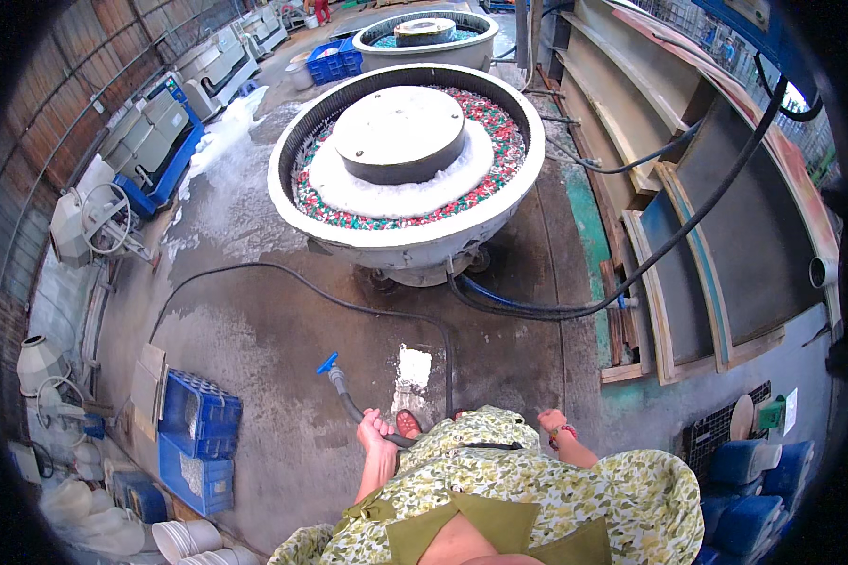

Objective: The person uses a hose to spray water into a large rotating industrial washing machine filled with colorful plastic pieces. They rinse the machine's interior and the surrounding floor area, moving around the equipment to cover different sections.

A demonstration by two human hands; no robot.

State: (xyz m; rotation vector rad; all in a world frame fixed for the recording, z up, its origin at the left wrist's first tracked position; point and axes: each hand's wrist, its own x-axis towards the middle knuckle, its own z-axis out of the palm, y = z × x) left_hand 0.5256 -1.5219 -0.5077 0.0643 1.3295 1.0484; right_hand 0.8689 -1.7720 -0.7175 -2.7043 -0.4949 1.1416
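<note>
My left hand (375, 428) is wrapped round a grey hose (349, 403) in front of my left side. A blue handle (327, 362) sits at the hose's free end, which points away over the wet floor. My right hand (553, 421) hangs at my right side with its fingers curled, and nothing shows in it. Beyond both hands stands a large round white tub (386, 240), apart from them. Small red, green and white pieces (424, 220) fill its ring-shaped channel, with white foam (396, 193) around the capped centre (398, 127).
A long black hose (301, 278) curves across the floor. Blue crates (198, 419) stand at left, near white buckets (187, 539). A second round tub (427, 52) lies farther back. Wood-framed troughs (678, 273) line the right side; blue jugs (749, 485) sit at lower right.
</note>
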